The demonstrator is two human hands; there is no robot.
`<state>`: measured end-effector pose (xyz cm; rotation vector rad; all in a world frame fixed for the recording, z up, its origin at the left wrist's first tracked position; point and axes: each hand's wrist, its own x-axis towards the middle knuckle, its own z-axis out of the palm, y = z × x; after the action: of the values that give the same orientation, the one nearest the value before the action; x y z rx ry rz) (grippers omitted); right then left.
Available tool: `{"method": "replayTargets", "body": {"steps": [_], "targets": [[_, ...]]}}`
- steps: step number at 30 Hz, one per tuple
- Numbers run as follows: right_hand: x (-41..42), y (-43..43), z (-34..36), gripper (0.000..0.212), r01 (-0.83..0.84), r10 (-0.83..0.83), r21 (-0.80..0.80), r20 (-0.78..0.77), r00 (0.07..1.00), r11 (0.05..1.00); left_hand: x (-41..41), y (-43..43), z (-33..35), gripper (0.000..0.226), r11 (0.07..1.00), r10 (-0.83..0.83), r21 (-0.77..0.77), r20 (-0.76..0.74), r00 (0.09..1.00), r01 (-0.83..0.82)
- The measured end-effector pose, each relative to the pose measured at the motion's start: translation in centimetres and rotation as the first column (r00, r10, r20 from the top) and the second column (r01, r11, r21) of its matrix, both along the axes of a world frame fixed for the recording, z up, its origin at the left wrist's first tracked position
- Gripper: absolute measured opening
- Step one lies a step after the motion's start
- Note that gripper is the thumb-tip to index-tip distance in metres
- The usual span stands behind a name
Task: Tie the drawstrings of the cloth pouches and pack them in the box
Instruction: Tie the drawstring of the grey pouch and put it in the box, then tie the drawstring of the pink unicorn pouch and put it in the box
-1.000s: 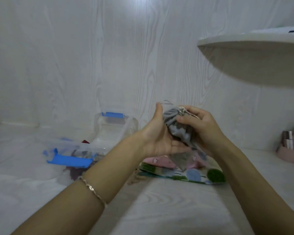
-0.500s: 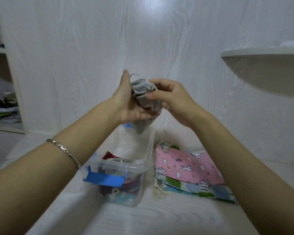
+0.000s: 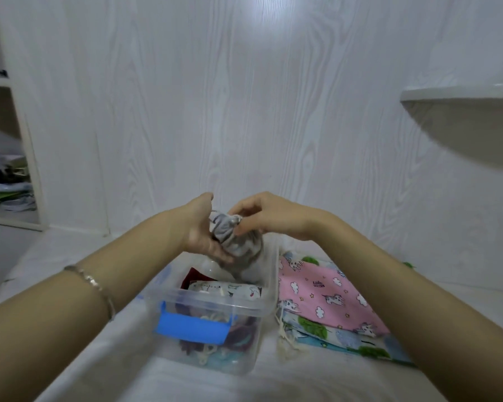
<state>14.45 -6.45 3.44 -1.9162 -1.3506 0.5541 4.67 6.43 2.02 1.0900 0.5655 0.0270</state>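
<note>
A grey cloth pouch [image 3: 234,242] with a gathered neck hangs just above the open clear plastic box [image 3: 269,274]. My left hand [image 3: 199,227] cups its left side, fingers under the cloth. My right hand [image 3: 262,217] pinches the gathered top and the drawstring knot. Inside the box lie a white printed pouch [image 3: 230,290], a dark red one and several others, seen through the wall. A pink unicorn pouch [image 3: 328,300] lies flat on a green-and-blue printed pouch [image 3: 346,340] to the right of the box.
The box has a blue latch [image 3: 192,327] on its near end. Everything rests on a white surface [image 3: 186,384] against a white wood-grain wall. A rounded white shelf [image 3: 462,94] juts out at upper right. An open cupboard [image 3: 3,181] with clutter stands at far left.
Both hands have come down with the grey pouch from chest height to just over the box. The view has tilted lower, so the box and flat pouches sit nearer the middle.
</note>
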Motion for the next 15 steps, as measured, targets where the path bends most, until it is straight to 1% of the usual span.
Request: {"method": "replayTargets", "body": {"steps": [1,2,3,4,5,6,7,8,9,10,11,12,13,14,15], "targets": [[-0.4,0.2,-0.4,0.02,-0.043,0.044,-0.061,0.012,0.999,0.997,-0.8,0.0,0.1,0.063,0.995,-0.006,0.098,-0.03,1.0,0.008],[-1.0,0.6,-0.7,0.019,-0.09,0.092,-0.126,0.01,0.996,0.988,-1.6,0.1,0.2,0.063,0.967,0.001,0.253,-0.066,0.998,0.015],[-1.5,0.8,-0.7,0.02,-0.137,0.139,-0.206,-0.007,0.99,0.969,-2.2,0.1,0.2,0.061,0.894,0.013,0.446,-0.099,0.995,0.033],[-1.9,0.9,-0.6,0.022,-0.19,0.188,-0.308,-0.034,0.982,0.932,-2.8,0.0,0.3,0.055,0.765,0.025,0.641,-0.124,0.992,0.061],[-2.1,1.0,-0.3,0.026,-0.245,0.233,-0.413,-0.079,0.969,0.877,-3.4,0.1,0.2,0.047,0.586,0.014,0.803,-0.141,0.99,0.106],[-2.1,1.1,0.1,0.03,-0.278,0.25,-0.49,-0.123,0.96,0.826,-3.7,0.3,0.1,0.036,0.404,-0.04,0.898,-0.173,0.984,0.174],[-1.9,1.4,0.5,0.032,-0.276,0.235,-0.526,-0.144,0.961,0.804,-3.9,0.5,-0.1,0.026,0.263,-0.114,0.93,-0.236,0.965,0.258],[-1.5,2.0,0.8,0.032,-0.231,0.197,-0.528,-0.121,0.973,0.817,-4.0,0.6,-0.4,0.026,0.17,-0.182,0.917,-0.33,0.926,0.36],[-0.9,2.9,0.8,0.031,-0.155,0.152,-0.525,-0.049,0.987,0.837,-4.0,0.6,-0.8,0.028,0.109,-0.233,0.876,-0.438,0.868,0.471],[-0.5,3.8,0.6,0.031,-0.071,0.127,-0.538,0.067,0.99,0.84,-3.7,0.6,-1.3,0.035,0.071,-0.271,0.809,-0.548,0.792,0.584],[-0.3,4.8,-0.1,0.036,0.012,0.132,-0.593,0.2,0.971,0.805,-3.5,0.6,-1.8,0.041,0.047,-0.299,0.73,-0.641,0.706,0.682],[-0.3,5.6,-0.9,0.048,0.086,0.18,-0.688,0.305,0.935,0.72,-3.2,0.5,-2.1,0.041,0.038,-0.318,0.656,-0.707,0.632,0.754],[-0.3,6.4,-2.0,0.06,0.155,0.257,-0.784,0.374,0.891,0.601,-2.8,0.5,-2.5,0.036,0.046,-0.333,0.615,-0.734,0.592,0.788],[-0.5,7.0,-3.1,0.067,0.201,0.328,-0.843,0.398,0.857,0.499,-2.2,0.5,-2.8,0.03,0.063,-0.344,0.59,-0.744,0.573,0.805],[-0.8,7.3,-4.0,0.067,0.225,0.369,-0.869,0.403,0.837,0.441,-1.8,0.5,-3.1,0.024,0.089,-0.357,0.562,-0.753,0.553,0.822]]}}
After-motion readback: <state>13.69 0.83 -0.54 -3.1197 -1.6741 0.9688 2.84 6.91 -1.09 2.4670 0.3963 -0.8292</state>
